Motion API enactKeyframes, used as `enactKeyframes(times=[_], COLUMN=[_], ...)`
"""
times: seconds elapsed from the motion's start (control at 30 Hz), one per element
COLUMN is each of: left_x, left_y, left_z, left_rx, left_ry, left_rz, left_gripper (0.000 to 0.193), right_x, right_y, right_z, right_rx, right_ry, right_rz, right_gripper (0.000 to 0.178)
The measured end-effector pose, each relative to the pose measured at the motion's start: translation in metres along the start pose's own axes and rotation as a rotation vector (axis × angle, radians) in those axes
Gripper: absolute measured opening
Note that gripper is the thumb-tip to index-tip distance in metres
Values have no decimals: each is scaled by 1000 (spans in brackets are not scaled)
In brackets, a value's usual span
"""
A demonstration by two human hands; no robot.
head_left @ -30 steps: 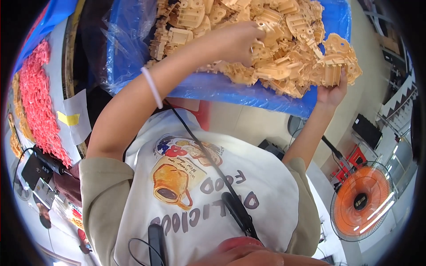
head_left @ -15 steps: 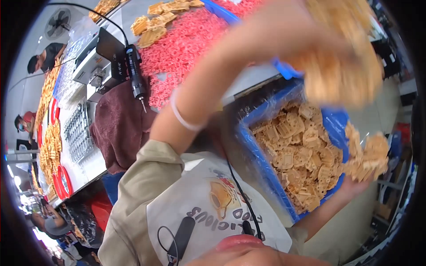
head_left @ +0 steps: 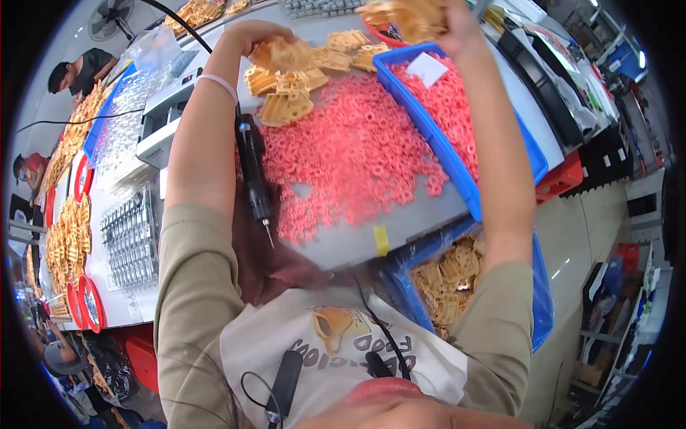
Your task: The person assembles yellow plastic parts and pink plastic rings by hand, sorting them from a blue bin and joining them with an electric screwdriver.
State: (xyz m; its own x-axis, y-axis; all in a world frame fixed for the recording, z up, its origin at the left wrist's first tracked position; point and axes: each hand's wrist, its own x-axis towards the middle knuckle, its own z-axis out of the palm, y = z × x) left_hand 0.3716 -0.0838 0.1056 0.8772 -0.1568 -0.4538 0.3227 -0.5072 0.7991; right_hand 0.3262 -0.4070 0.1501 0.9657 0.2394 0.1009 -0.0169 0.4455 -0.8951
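My left hand (head_left: 261, 34) is at the far side of the table, its fingers curled over tan moulded plastic parts (head_left: 284, 56), slightly blurred. More tan parts (head_left: 286, 107) lie just below and beside it. Farther right, my right hand (head_left: 457, 30) grips a clump of tan plastic parts (head_left: 411, 20), raised over the far table near a red-rimmed bowl. Between my arms spreads a heap of small pink rings (head_left: 350, 143). My right forearm passes over a blue tray (head_left: 425, 121) filled with pink rings and a white paper slip.
A black electric screwdriver (head_left: 253, 168) hangs bit-down beside my left arm, above a brown cloth (head_left: 275, 268). Below the table edge at right stands a blue plastic-lined bin (head_left: 544, 293) of tan parts. Clear trays of metal parts (head_left: 131, 239) lie left. Other people sit along the left.
My left hand has swung from the upper right to the far left part of the table. My right hand, with tan parts, has risen from beside the bin to the far table.
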Motion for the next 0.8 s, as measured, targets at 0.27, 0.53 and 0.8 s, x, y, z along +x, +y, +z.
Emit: enactKeyframes(times=[0.27, 0.53, 0.8], left_x=[-11, -1, -35], left_y=[14, 7, 18], left_z=[15, 33, 43], left_rx=[777, 826, 982], left_ry=[-167, -277, -175], left_rz=[-323, -396, -348], left_gripper=[74, 84, 60], right_x=[117, 111, 68], right_y=[80, 95, 114], right_z=[24, 47, 30], right_rx=[-675, -1515, -1655], right_ry=[-332, -631, -691], right_rz=[458, 520, -34], right_gripper=[50, 87, 79])
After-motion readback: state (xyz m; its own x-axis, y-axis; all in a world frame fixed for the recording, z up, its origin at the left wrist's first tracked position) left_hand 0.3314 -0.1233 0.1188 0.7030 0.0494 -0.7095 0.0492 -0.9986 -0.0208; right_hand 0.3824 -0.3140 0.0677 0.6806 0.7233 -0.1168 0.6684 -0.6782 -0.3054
